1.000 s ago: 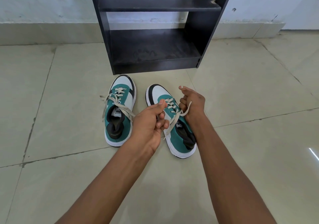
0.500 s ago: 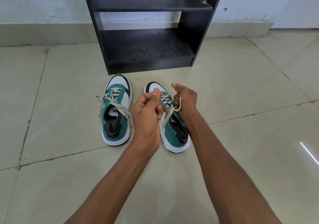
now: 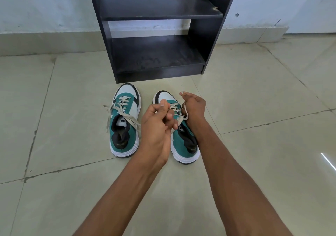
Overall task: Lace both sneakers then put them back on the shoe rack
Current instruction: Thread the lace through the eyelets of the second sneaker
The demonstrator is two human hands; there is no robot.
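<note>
- Shoe rack (image 3: 196, 41): dark, both shelves bare, upright against the wall; both sneakers on the floor tiles (image 3: 254, 108) just in front of its base, toes toward it.
- Left sneaker (image 3: 125, 126): laced through the eyelets, ends loose and trailing over both sides; untied. Risk: trailing ends snagging or dragging during the lift to the shelf.
- Right sneaker (image 3: 183, 141): under both hands, lace (image 3: 179, 120) partly hidden. Risk: uneven pull from either side, giving a lopsided or slack lacing; slip of a pinched end, undoing the crossing.
- Left hand (image 3: 157, 125): reaching forward above the tongue, fingers curled inward, thumb and forefinger pinched together, probably on a lace end; contact not clearly visible.
- Right hand (image 3: 193, 108): beside the sneaker's outer edge, fingers curled, a lace loop caught beneath them, forefinger raised.
</note>
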